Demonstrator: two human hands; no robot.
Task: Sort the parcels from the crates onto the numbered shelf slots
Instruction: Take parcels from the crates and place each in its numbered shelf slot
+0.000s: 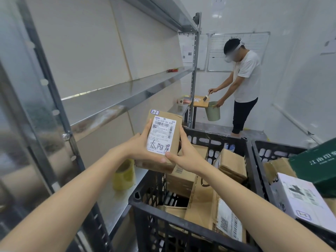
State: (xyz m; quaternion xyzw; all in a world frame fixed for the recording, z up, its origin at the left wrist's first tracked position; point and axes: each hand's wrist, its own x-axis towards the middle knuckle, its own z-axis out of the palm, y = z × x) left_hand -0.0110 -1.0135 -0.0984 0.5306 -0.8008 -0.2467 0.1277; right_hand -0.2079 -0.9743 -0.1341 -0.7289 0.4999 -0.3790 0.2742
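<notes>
Your left hand (141, 144) and right hand (187, 151) grip a labelled cardboard parcel (163, 131) by its two sides; beneath the grip sits a black crate (156, 231).

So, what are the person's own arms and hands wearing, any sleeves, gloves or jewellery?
Both arms are bare as far as the frame shows: no sleeve edge on the left forearm or right forearm. The left hand and right hand are ungloved, with no watch, ring, band or marking visible.

Brown parcel (161, 140), white label (163, 128); black lattice crate (160, 231) at six o'clock, yellow tape roll (124, 176) at eight, green box (316, 164) at three.
</notes>
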